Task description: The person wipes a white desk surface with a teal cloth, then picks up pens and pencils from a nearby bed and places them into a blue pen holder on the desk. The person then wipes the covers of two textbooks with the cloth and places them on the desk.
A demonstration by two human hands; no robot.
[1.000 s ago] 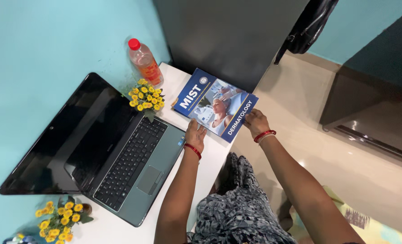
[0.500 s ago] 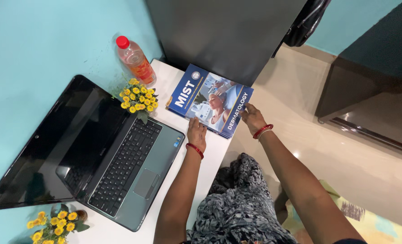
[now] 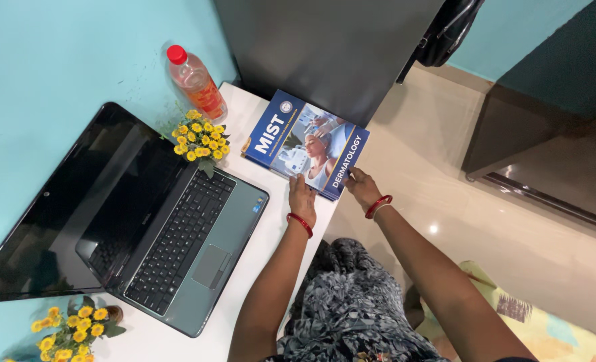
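A blue book with a photo on its cover lies flat at the far right end of the white desk. My left hand rests on the book's near edge, fingers on the cover. My right hand touches the book's near right corner at the desk's edge. Both wrists wear red bangles. Neither hand lifts the book; it stays on the desk.
An open grey laptop fills the desk's left. Yellow flowers and a red-capped plastic bottle stand by the teal wall. More yellow flowers sit at the near left. A dark cabinet stands behind the book, beige floor to the right.
The book has slid a little farther onto the desk, toward the cabinet. Both hands shifted along its near edge, the right hand moving closer to the left.
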